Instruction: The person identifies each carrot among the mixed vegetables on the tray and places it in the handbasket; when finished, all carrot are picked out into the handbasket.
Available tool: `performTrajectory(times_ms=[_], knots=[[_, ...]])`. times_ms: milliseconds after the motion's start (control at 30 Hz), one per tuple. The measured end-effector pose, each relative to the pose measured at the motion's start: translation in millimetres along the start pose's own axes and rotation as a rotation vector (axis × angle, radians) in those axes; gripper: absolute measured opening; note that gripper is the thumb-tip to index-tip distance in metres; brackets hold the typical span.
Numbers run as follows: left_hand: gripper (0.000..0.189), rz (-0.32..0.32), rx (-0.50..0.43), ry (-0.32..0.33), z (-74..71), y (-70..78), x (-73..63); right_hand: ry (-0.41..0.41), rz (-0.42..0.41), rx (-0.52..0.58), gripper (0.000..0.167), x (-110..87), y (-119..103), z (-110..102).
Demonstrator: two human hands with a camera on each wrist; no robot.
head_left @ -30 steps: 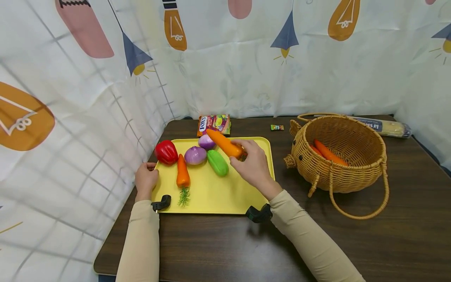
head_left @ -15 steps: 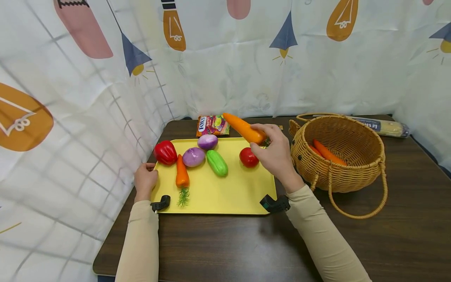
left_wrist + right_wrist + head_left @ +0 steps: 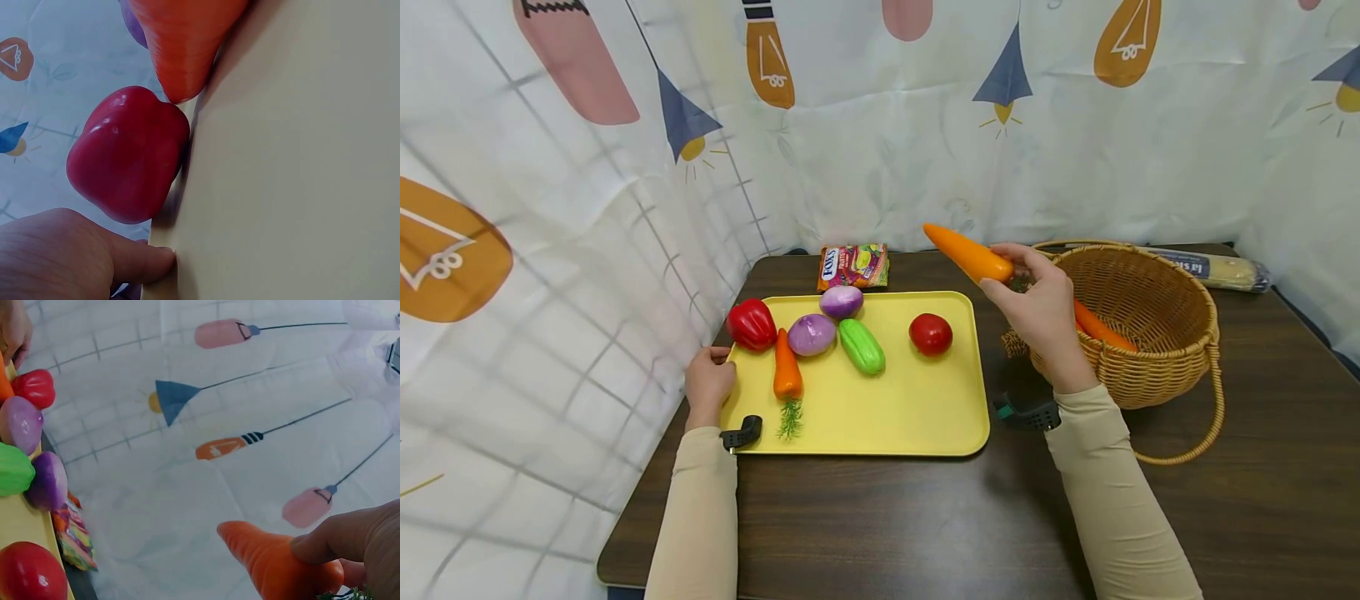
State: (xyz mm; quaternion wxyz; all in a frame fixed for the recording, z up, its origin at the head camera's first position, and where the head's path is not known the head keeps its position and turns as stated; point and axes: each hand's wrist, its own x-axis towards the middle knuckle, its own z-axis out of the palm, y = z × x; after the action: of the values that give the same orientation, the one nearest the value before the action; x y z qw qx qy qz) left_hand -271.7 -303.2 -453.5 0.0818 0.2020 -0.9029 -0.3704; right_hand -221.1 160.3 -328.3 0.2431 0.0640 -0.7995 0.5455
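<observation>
An orange carrot (image 3: 967,252) is pinched at its leafy end by my right hand (image 3: 1037,302), held up between the tray and the wicker basket (image 3: 1157,379). In the right wrist view the thumb presses on the carrot (image 3: 284,562), its tip pointing away. My left hand (image 3: 709,385) grips the left rim of the yellow tray (image 3: 880,425), the thumb over the edge in the left wrist view. On the tray lie a red bell pepper (image 3: 752,324), another carrot (image 3: 787,367), two purple onion-like vegetables (image 3: 812,334), a green cucumber (image 3: 862,347) and a tomato (image 3: 930,334).
The pig-shaped basket holds orange carrots (image 3: 1101,327) and has a looped handle (image 3: 1213,425) hanging at its front. Behind the tray lies a Fox's candy bag (image 3: 853,267). A long plastic-wrapped pack (image 3: 1221,271) lies behind the basket, near the patterned curtain (image 3: 895,150).
My right hand has carried the carrot up and rightward from over the tray toward the basket, uncovering the tomato. The left hand stays at the tray's rim.
</observation>
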Motion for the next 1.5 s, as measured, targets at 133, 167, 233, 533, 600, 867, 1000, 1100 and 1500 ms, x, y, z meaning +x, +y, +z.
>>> performTrajectory(times_ms=[133, 167, 233, 533, 600, 867, 1000, 1100, 1500], knots=[[0.038, 0.002, 0.001, 0.002, 0.0, -0.4, 0.4, 0.014, 0.008, -0.036, 0.038, 2.0, 1.6, -7.3], [0.037, 0.003, 0.001, 0.002, 0.1, -0.5, 0.4, 0.015, 0.012, -0.038, 0.038, 2.1, 2.1, -9.1], [0.037, 0.005, 0.000, 0.003, 0.0, 0.1, 0.1, 0.019, 0.017, -0.041, 0.038, 2.7, 3.7, -12.4], [0.036, 0.012, 0.004, 0.005, -0.1, -0.1, 0.1, 0.060, 0.072, -0.036, 0.039, 4.6, 5.1, -29.9], [0.036, 0.015, 0.005, 0.009, -0.2, -0.7, 0.9, 0.064, 0.086, -0.030, 0.040, 5.4, 5.3, -34.8], [0.037, 0.016, -0.002, 0.016, -0.6, -1.3, 1.8, 0.101, 0.135, -0.003, 0.041, 9.2, 12.0, -53.8], [0.037, 0.023, -0.001, 0.017, -0.8, -0.5, 0.6, 0.099, 0.159, -0.027, 0.041, 9.5, 13.3, -60.1], [0.037, 0.026, -0.001, 0.013, -0.8, 0.0, 0.4, 0.089, 0.167, -0.048, 0.041, 9.2, 12.9, -64.2], [0.037, 0.013, -0.005, 0.003, 0.9, -0.1, 0.0, 0.076, 0.211, -0.090, 0.041, 7.6, 20.4, -84.5]])
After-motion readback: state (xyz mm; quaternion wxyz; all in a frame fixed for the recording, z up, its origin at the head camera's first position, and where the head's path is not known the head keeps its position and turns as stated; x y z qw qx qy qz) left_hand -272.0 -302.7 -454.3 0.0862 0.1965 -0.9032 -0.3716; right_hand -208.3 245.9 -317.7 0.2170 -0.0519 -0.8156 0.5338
